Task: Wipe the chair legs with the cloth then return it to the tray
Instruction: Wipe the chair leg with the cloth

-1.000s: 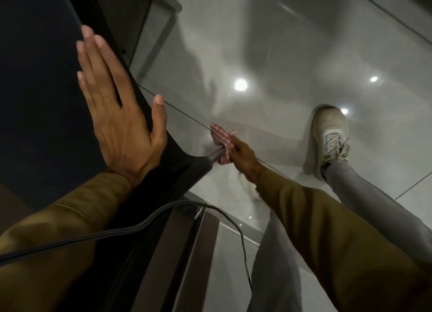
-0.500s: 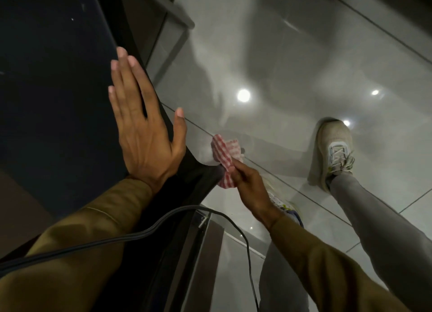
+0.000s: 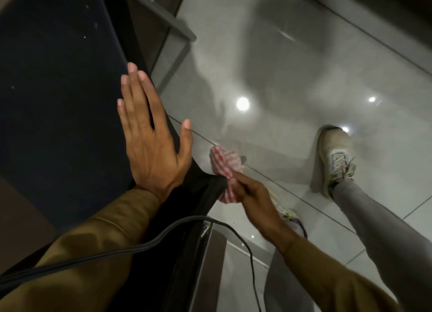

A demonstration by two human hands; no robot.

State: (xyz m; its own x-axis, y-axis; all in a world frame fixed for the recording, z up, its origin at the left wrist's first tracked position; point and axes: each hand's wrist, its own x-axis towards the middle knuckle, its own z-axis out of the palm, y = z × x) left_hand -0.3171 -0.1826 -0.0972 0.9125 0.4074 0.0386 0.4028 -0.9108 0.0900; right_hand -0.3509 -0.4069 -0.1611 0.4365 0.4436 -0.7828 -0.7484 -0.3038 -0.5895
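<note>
Left hand (image 3: 152,146), open and flat at frame centre-left, braces the dark chair (image 3: 58,89) steady; right hand (image 3: 251,195) clenches the checked cloth (image 3: 225,167) against what is probably a leg; tray out of view.

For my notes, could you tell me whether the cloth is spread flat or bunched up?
Bunched: the cloth is crumpled in the right hand.
</note>
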